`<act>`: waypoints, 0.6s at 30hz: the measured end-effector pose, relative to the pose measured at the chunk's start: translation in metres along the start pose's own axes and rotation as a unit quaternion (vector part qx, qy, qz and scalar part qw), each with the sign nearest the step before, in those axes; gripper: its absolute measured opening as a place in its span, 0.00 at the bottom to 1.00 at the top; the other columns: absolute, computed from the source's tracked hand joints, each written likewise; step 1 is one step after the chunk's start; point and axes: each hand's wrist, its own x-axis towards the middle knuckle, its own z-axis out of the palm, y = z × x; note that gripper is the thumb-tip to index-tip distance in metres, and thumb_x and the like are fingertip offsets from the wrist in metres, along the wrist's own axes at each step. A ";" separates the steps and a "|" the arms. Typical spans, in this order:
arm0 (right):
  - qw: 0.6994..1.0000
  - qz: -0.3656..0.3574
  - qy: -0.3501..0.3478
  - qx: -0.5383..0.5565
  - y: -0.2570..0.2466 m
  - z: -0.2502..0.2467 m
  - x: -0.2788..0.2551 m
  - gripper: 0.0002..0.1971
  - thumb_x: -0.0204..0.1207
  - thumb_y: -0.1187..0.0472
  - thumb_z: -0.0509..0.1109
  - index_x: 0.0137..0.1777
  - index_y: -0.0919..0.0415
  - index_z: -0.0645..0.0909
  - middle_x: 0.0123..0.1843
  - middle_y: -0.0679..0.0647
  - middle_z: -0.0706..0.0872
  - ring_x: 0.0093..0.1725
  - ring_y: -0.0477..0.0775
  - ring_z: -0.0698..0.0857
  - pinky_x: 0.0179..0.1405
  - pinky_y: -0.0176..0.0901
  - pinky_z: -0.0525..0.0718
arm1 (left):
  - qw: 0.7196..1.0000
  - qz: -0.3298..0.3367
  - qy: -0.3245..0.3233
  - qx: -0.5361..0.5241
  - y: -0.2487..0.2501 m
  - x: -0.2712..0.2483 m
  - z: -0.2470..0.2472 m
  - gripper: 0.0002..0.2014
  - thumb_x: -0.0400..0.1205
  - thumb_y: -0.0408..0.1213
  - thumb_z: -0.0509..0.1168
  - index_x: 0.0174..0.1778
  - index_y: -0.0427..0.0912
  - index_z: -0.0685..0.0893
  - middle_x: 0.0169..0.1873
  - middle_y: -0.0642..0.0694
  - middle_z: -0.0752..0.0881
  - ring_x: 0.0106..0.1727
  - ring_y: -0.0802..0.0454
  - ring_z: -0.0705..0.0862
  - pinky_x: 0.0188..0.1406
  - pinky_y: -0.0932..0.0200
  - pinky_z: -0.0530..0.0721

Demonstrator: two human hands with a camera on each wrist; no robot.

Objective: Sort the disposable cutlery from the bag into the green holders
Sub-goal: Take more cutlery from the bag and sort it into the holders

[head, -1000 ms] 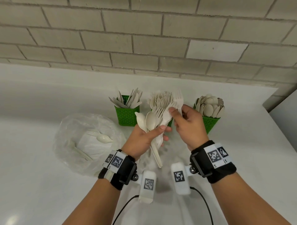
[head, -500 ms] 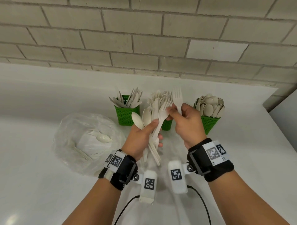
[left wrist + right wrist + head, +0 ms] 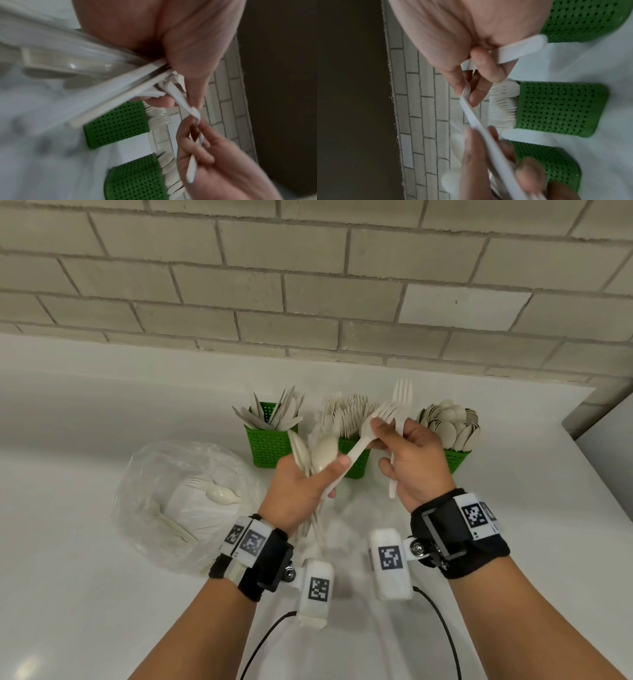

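My left hand (image 3: 301,487) clutches mixed cutlery (image 3: 317,453); my right hand (image 3: 416,460) pinches 2 forks (image 3: 399,409) above the middle holder (image 3: 354,457). Tugging could spill the bundle.

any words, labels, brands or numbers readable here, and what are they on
No readable words, brands or numbers in any view.
Left wristband: black-and-white square code markers, no text.
Right wristband: the same kind of markers, no text.
White wrist camera housings: one code marker each, no text.
Green holders, cutlery and plastic bag: unmarked.
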 end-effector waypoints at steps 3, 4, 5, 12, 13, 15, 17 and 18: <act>0.999 0.000 0.035 -0.033 0.005 0.004 0.000 0.16 0.82 0.61 0.68 0.31 0.58 0.77 0.26 0.48 0.82 0.27 0.46 0.78 0.20 0.33 0.69 | 0.999 0.003 -0.032 -0.025 0.002 -0.002 0.009 0.11 0.79 0.39 0.72 0.37 0.34 0.89 0.28 0.45 0.88 0.27 0.52 0.82 0.29 0.61 0.80; 0.998 0.007 0.041 -0.052 0.008 0.003 0.000 0.16 0.84 0.56 0.66 0.34 0.57 0.79 0.26 0.47 0.80 0.28 0.46 0.75 0.21 0.34 0.68 | 0.998 -0.009 -0.029 -0.061 0.001 -0.002 0.010 0.11 0.79 0.39 0.72 0.36 0.35 0.89 0.29 0.43 0.87 0.26 0.52 0.81 0.28 0.61 0.79; 0.997 0.018 0.041 -0.063 0.012 0.002 0.001 0.16 0.85 0.51 0.63 0.38 0.58 0.82 0.28 0.46 0.78 0.29 0.46 0.72 0.23 0.34 0.67 | 0.994 -0.026 -0.022 -0.100 0.000 -0.002 0.011 0.12 0.78 0.41 0.73 0.35 0.35 0.90 0.29 0.41 0.86 0.25 0.51 0.79 0.27 0.60 0.78; 0.995 0.027 -0.069 -0.066 0.019 0.009 -0.014 0.18 0.82 0.53 0.68 0.41 0.70 0.78 0.32 0.59 0.80 0.29 0.52 0.83 0.24 0.42 0.82 | 0.985 -0.040 -0.069 -0.156 -0.002 -0.005 0.020 0.10 0.75 0.38 0.71 0.48 0.37 0.87 0.32 0.41 0.89 0.29 0.50 0.86 0.29 0.59 0.84; 0.997 0.012 -0.049 -0.067 0.019 0.010 -0.014 0.18 0.83 0.55 0.67 0.40 0.71 0.78 0.33 0.60 0.81 0.31 0.52 0.84 0.26 0.42 0.83 | 0.988 -0.035 -0.053 -0.139 -0.004 -0.003 0.019 0.08 0.77 0.38 0.71 0.47 0.37 0.88 0.34 0.39 0.90 0.33 0.48 0.88 0.35 0.56 0.87; 0.998 -0.036 -0.003 -0.042 0.017 0.007 -0.009 0.16 0.85 0.57 0.63 0.36 0.63 0.79 0.31 0.53 0.84 0.34 0.49 0.85 0.35 0.41 0.86 | 0.995 -0.032 0.006 -0.097 -0.009 0.000 0.013 0.07 0.81 0.37 0.70 0.42 0.38 0.90 0.38 0.39 0.91 0.39 0.46 0.90 0.50 0.49 0.86; 0.998 -0.060 0.010 -0.009 0.015 0.001 -0.004 0.18 0.87 0.58 0.60 0.34 0.59 0.78 0.26 0.51 0.82 0.30 0.52 0.85 0.38 0.47 0.88 | 0.992 -0.032 0.072 -0.095 -0.010 0.004 0.006 0.08 0.83 0.36 0.68 0.40 0.39 0.87 0.34 0.42 0.90 0.33 0.47 0.87 0.47 0.49 0.84; 0.997 -0.075 0.009 -0.035 0.014 -0.002 -0.004 0.18 0.87 0.57 0.60 0.34 0.60 0.76 0.24 0.52 0.79 0.26 0.52 0.82 0.34 0.48 0.86 | 0.991 -0.017 0.092 -0.094 -0.008 0.006 0.002 0.10 0.84 0.36 0.68 0.37 0.39 0.85 0.31 0.43 0.88 0.29 0.48 0.84 0.41 0.51 0.82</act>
